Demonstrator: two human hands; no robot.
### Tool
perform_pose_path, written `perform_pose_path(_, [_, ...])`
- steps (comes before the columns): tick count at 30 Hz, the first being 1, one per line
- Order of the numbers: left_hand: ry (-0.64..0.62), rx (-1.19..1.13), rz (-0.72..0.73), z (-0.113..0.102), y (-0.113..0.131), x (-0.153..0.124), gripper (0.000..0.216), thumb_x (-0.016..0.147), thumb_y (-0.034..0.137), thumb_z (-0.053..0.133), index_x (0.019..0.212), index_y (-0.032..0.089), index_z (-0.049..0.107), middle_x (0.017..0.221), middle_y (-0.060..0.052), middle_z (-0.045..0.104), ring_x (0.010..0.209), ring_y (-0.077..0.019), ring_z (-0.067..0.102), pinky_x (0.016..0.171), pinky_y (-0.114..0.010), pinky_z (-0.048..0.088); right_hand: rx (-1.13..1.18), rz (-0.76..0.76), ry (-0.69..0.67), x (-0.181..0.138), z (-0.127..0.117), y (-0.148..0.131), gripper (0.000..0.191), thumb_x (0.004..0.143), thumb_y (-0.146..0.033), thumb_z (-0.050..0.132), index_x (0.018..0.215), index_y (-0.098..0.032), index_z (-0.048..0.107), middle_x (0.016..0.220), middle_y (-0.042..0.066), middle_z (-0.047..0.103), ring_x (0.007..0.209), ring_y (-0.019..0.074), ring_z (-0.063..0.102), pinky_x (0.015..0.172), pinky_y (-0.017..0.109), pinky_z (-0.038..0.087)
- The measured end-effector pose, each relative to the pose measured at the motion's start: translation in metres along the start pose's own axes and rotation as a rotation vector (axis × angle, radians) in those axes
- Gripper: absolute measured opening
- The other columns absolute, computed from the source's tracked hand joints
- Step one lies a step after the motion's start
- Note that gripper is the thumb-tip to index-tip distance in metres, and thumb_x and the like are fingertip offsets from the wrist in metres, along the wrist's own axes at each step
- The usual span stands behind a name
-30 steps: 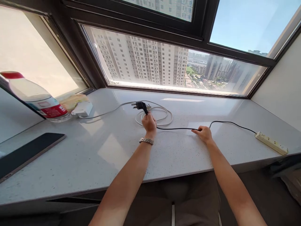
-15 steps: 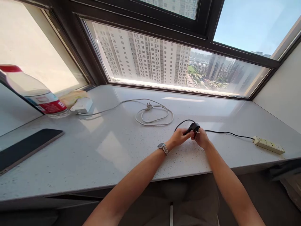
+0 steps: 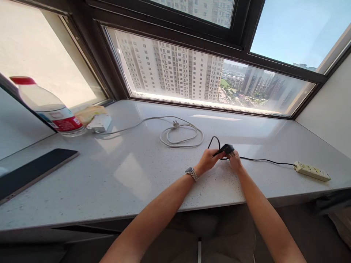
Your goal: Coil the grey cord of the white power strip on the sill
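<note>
My left hand (image 3: 207,160) is closed around a black power plug (image 3: 227,148), whose metal prongs point right. A small loop of its black cord (image 3: 215,138) rises behind the left fingers. My right hand (image 3: 234,160) is closed close to the prongs. The cord passes into the right fingers below the plug and comes out beyond them, running to a cream power strip (image 3: 312,171) on the right. The grip of the right fingertips is partly hidden. Both hands are just above the white speckled counter (image 3: 164,175).
A white cable (image 3: 182,147) lies coiled behind the hands, with its plug (image 3: 175,125) on top. It leads to a white box (image 3: 100,122) beside a red-capped bottle (image 3: 61,118). A phone (image 3: 38,171) lies at the left. Windows (image 3: 175,73) line the back.
The cord behind my left hand now stands up in a narrower loop, and some cord shows beneath the plug. My right fingers have shifted slightly right. The view has turned a little left.
</note>
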State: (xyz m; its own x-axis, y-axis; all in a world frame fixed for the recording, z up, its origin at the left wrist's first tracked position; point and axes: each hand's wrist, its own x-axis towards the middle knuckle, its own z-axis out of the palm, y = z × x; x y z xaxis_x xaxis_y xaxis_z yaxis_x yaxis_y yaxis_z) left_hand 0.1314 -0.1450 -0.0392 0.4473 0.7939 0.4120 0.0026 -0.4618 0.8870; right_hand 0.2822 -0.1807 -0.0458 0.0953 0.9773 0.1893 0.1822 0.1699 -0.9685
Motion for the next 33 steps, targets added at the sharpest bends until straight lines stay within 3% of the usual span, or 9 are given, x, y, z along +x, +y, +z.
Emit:
perform_pose_path(3, [0.239,-0.100,-0.033,-0.019,-0.001,0.010,0.050,0.084,0.061,0.045,0.057,0.018,0.046,0.048,0.004,0.034,0.044,-0.0077,0.030,0.044,-0.022,0.023,-0.338,-0.025,0.012,-0.001,-0.010,0.007,0.054,0.074,-0.072,0.052,0.068,-0.020,0.065,0.065,0.003,0.062,0.061,0.0167,0.053,0.061,0.028,0.039])
perform_pose_path(6, [0.486,-0.305,-0.058,-0.048,0.001,0.021,0.054,0.084,0.067,0.041,0.057,0.020,0.034,0.051,0.005,0.031,0.041,-0.0064,0.027,0.038,-0.021,0.020,-0.651,0.019,0.069,-0.004,-0.020,0.005,0.046,0.077,-0.063,0.055,0.061,-0.020,0.063,0.061,0.002,0.062,0.058,0.0157,0.052,0.054,0.026,0.033])
perform_pose_path(9, [0.807,-0.656,-0.075,-0.081,0.004,0.026,0.054,0.080,0.058,0.058,0.054,0.020,0.030,0.053,0.006,0.031,0.043,-0.0058,0.035,0.038,-0.018,0.026,-0.782,0.118,0.142,-0.005,-0.024,-0.002,0.052,0.077,-0.066,0.053,0.054,-0.020,0.057,0.058,0.002,0.061,0.056,0.0152,0.052,0.051,0.026,0.030])
perform_pose_path(12, [0.974,-0.862,-0.142,-0.109,0.007,0.022,0.050,0.090,0.043,0.050,0.053,0.019,0.026,0.051,0.006,0.030,0.044,-0.0064,0.041,0.043,-0.018,0.038,-0.887,0.224,0.153,-0.004,-0.023,-0.008,0.052,0.074,-0.068,0.057,0.053,-0.021,0.056,0.060,0.003,0.061,0.058,0.0164,0.053,0.051,0.027,0.029])
perform_pose_path(15, [0.865,-0.994,-0.186,-0.121,0.008,0.016,0.049,0.096,0.038,0.035,0.054,0.019,0.018,0.046,0.006,0.019,0.035,-0.0054,0.028,0.039,-0.018,0.032,-0.905,0.314,0.216,-0.003,-0.021,-0.009,0.049,0.072,-0.064,0.063,0.051,-0.020,0.054,0.060,0.005,0.059,0.063,0.0187,0.054,0.054,0.027,0.028])
perform_pose_path(18, [0.660,-1.021,-0.204,-0.111,0.010,0.014,0.051,0.095,0.038,0.038,0.054,0.019,0.014,0.044,0.007,0.013,0.033,-0.0049,0.015,0.033,-0.020,0.015,-0.560,0.334,0.370,-0.001,-0.022,-0.004,0.044,0.071,-0.050,0.070,0.046,-0.020,0.049,0.053,0.003,0.050,0.063,0.0179,0.050,0.055,0.027,0.025])
perform_pose_path(25, [0.024,-0.479,-0.194,-0.027,0.017,0.009,0.067,0.068,0.068,0.061,0.049,0.021,0.017,0.044,0.010,0.014,0.038,-0.0026,0.013,0.039,-0.020,0.009,0.054,0.272,0.423,0.003,-0.012,0.003,0.030,0.077,-0.047,0.059,0.063,-0.021,0.052,0.049,-0.006,0.038,0.043,0.0092,0.031,0.043,0.024,0.023])
perform_pose_path(29, [-0.127,-0.317,-0.219,0.006,0.018,0.006,0.059,0.060,0.055,0.074,0.044,0.019,0.030,0.043,0.008,0.025,0.043,-0.0035,0.021,0.043,-0.022,0.014,0.312,0.239,0.396,0.006,0.013,0.000,0.031,0.077,-0.051,0.054,0.072,-0.021,0.055,0.058,-0.002,0.052,0.047,0.0102,0.045,0.043,0.024,0.036])
perform_pose_path(33, [-0.139,-0.177,-0.219,0.013,0.016,0.007,0.052,0.055,0.047,0.079,0.048,0.018,0.036,0.048,0.007,0.031,0.050,-0.0057,0.027,0.048,-0.023,0.017,0.604,0.171,0.301,0.005,0.033,-0.009,0.040,0.077,-0.058,0.051,0.079,-0.020,0.063,0.074,0.005,0.067,0.073,0.0183,0.063,0.062,0.030,0.052])
